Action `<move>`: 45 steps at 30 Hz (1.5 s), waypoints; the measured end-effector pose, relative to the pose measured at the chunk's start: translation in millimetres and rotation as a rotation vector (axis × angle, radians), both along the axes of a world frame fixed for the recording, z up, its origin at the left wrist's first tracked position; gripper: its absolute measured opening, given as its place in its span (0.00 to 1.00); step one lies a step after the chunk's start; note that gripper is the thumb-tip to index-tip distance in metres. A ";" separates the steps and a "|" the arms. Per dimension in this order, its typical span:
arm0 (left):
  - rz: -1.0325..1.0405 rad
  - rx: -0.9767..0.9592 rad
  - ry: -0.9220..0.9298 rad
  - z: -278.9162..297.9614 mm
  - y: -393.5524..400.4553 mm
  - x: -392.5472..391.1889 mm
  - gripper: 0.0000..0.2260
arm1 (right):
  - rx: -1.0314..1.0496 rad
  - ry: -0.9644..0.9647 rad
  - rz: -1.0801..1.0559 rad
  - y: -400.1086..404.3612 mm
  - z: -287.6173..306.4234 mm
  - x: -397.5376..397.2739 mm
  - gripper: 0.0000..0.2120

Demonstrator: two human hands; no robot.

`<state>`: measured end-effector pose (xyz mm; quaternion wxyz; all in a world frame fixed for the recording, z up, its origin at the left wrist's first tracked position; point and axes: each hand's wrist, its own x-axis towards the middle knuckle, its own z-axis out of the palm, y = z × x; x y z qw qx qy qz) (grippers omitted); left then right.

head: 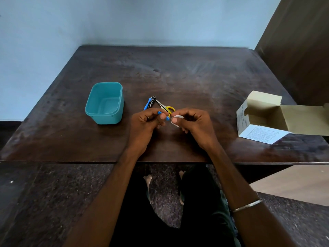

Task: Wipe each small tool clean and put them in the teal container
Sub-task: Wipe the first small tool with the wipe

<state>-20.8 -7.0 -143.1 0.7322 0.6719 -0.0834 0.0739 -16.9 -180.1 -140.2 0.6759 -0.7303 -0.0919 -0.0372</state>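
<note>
- Nearest the camera, two bare forearms reach forward from the bottom edge; the right one wears a thin metal bangle near the wrist. Below them, dark clothing and bare feet show under the table edge.
- The dark wooden table carries everything else, and both hands hover over its near middle.
- At the left stands the teal container, open-topped, with nothing visible inside, well apart from the hands.
- The left hand has its fingers curled round a small blue-handled tool, pinching it between thumb and fingers; only blue bits show between the fingers, so what kind of tool it is cannot be told.
- Just beyond the hands, on the table, lie the other small tools in a cluster: a blue-handled piece, a dark metal piece beside it, and small scissors with yellow handles, blades pointing away to the left.
- The right hand pinches a small white wipe between thumb and forefinger, close to the tip of the tool in the left hand; whether they touch cannot be told.
- At the far right an open cardboard box lies on its side, flaps spread, printed panel facing the near edge.
</note>
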 end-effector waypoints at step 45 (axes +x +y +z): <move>0.234 0.667 0.045 28.2 9.6 -8.2 0.06 | 0.314 -0.019 -0.313 -4.8 -3.5 7.0 0.06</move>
